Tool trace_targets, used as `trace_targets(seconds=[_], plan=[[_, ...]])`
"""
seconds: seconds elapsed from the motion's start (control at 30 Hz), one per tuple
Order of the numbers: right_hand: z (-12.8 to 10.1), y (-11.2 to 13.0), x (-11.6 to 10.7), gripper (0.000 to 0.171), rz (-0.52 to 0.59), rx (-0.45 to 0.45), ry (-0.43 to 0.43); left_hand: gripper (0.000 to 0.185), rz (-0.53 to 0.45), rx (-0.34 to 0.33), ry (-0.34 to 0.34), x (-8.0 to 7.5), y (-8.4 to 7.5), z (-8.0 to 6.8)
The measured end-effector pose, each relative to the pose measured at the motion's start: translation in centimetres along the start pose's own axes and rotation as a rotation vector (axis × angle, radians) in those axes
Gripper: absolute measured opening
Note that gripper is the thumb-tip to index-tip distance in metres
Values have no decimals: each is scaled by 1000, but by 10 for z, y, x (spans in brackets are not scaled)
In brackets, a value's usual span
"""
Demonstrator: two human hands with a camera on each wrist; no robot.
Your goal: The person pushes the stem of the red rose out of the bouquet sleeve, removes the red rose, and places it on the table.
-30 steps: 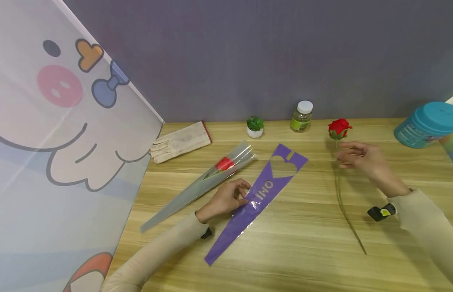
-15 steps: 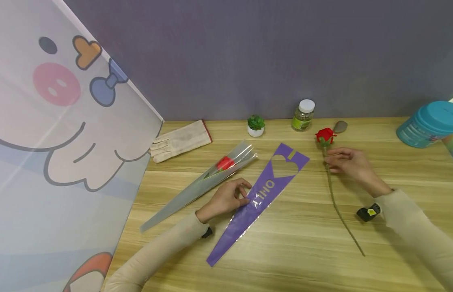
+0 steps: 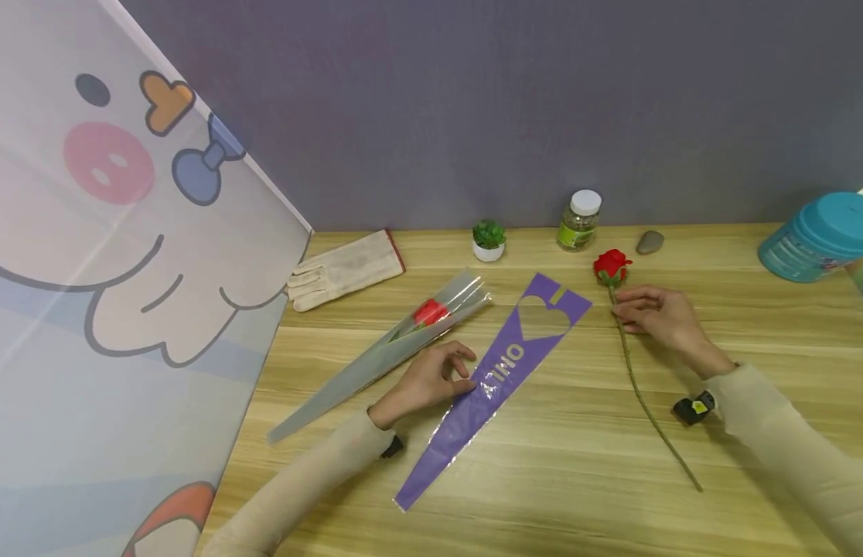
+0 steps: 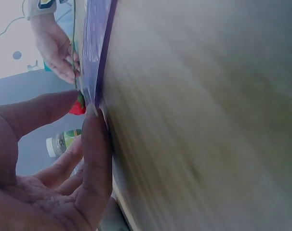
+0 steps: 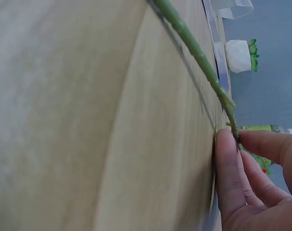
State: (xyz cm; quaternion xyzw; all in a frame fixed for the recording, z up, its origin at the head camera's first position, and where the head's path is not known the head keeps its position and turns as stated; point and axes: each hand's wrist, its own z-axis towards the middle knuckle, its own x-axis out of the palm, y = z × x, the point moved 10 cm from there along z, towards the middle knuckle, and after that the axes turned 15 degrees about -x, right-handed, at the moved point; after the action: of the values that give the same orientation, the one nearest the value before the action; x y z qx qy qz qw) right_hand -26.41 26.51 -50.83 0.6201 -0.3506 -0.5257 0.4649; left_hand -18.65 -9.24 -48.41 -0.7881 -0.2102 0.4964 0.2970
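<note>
Fingers of the left hand (image 3: 431,377) curl loosely at the left edge of the purple sleeve (image 3: 477,410), thumb and forefinger tips close together; I cannot tell whether they pinch it. Those of the right hand (image 3: 664,319) pinch the rose (image 3: 612,265) by its stem, just below the bloom. From the left, the table (image 3: 578,480) holds a pale glove (image 3: 345,271) with red trim at its cuff, then a grey wrapper (image 3: 348,382), see-through toward its wide end, with a second rose (image 3: 430,312) inside, its bloom red. Next comes the sleeve, narrow at the near end and widening away, with lettering and a clear heart-shaped window; light glints along its edges. Beyond it stand a small potted plant (image 3: 489,240) and a white-lidded jar (image 3: 578,222). Right of the sleeve, apart from it, is the held rose: a full red bloom, green sepals under it, and a long thin green stem that bends off to the near right. A grey stone (image 3: 650,242) lies just beyond the bloom, and a blue tub (image 3: 817,237) stands at the far right.
</note>
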Motion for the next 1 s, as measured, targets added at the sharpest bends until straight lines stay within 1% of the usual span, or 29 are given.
trace_targets(seconds=[0.1, 0.23, 0.33, 0.43, 0.5, 0.6, 0.7, 0.8, 0.9, 1.0], plan=[[1, 1, 0, 46, -1, -6, -5, 39, -41, 2, 10, -2, 2, -3], [1, 6, 0, 45, -11, -29, -8, 40, -59, 5, 20, -6, 3, -5], [1, 14, -2, 44, -42, -58, -16, 40, -66, 10, 26, -8, 4, -7], [-1, 27, -5, 43, -98, -106, -29, 40, -92, 31, 36, -12, 3, -11], [-2, 40, -5, 41, -163, -162, -35, 41, -123, 52, 46, -16, 2, -14], [-4, 59, -1, 38, -223, -237, -32, 43, -155, 90, 46, -23, -1, -17], [-5, 76, 12, 37, -255, -296, -14, 45, -179, 114, 26, -31, -3, -19], [-5, 87, 32, 36, -258, -334, 21, 46, -201, 124, -17, -42, -1, -20], [-6, 98, 57, 34, -224, -363, 65, 45, -219, 125, -74, -55, 4, -23], [-7, 108, 82, 31, -171, -371, 109, 43, -222, 106, -139, -69, 12, -27]])
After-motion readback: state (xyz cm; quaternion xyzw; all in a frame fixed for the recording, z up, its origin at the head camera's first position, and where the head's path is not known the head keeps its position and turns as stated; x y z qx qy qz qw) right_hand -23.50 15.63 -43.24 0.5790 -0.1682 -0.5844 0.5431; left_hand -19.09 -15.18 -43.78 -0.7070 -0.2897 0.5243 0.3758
